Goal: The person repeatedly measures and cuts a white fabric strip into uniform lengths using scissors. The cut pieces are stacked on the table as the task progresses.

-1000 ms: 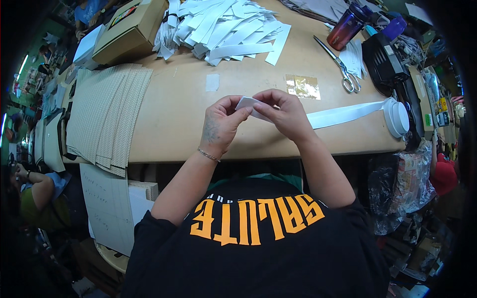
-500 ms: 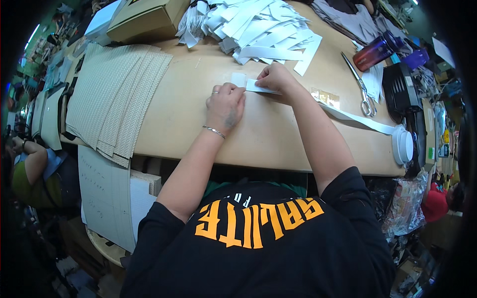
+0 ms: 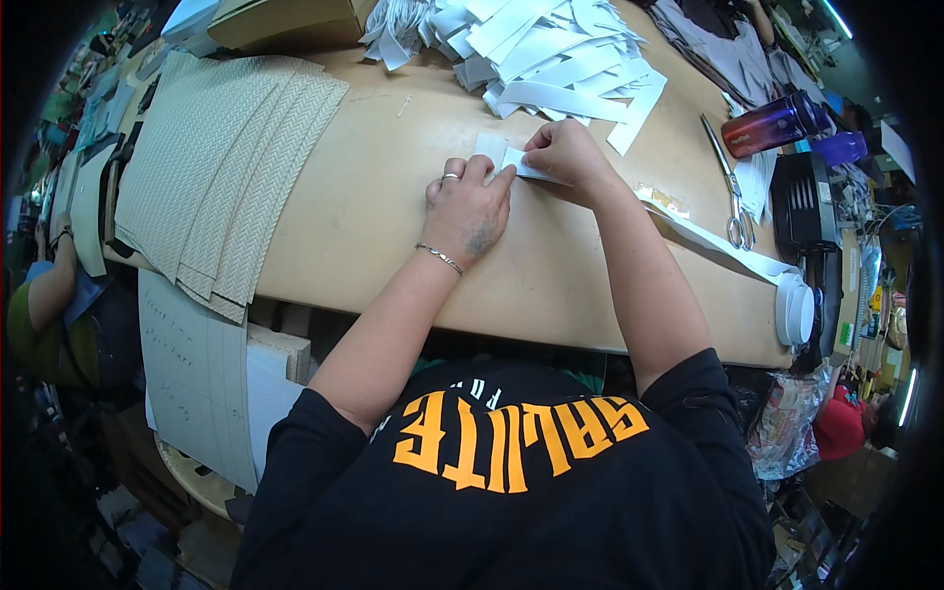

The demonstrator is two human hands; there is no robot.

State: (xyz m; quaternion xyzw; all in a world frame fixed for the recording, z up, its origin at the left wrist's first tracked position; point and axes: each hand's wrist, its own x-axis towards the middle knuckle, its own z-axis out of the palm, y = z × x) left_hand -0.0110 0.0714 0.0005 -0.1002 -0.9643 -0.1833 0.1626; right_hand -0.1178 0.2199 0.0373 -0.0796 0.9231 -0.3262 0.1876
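Pinched between the thumb and fingers of my right hand point(image 3: 570, 159) is the end of a white elastic-like band point(image 3: 712, 237), which runs under my forearm to a white roll point(image 3: 795, 310) at the table's right edge. My left hand point(image 3: 470, 208) lies just left of it, fingers bent and tips pressed together at the band's end. A small pale rectangular piece point(image 3: 491, 147) lies flat on the table beyond my left fingertips. It meets the band's end; whether they overlap I cannot tell. The fingertips partly hide both.
Beyond the hands lies a heap of cut white strips point(image 3: 551, 49). Scissors point(image 3: 733, 187), a dark bottle point(image 3: 775, 125) and a black device point(image 3: 801, 202) are at right. Cream textured sheets point(image 3: 211, 167) cover the left side, with a cardboard box point(image 3: 285, 22) behind.
The whole view has shifted a little. The band's end, held by my right hand, now sits closer to the small pale piece, closing the gap between them. Both hands keep their grip.
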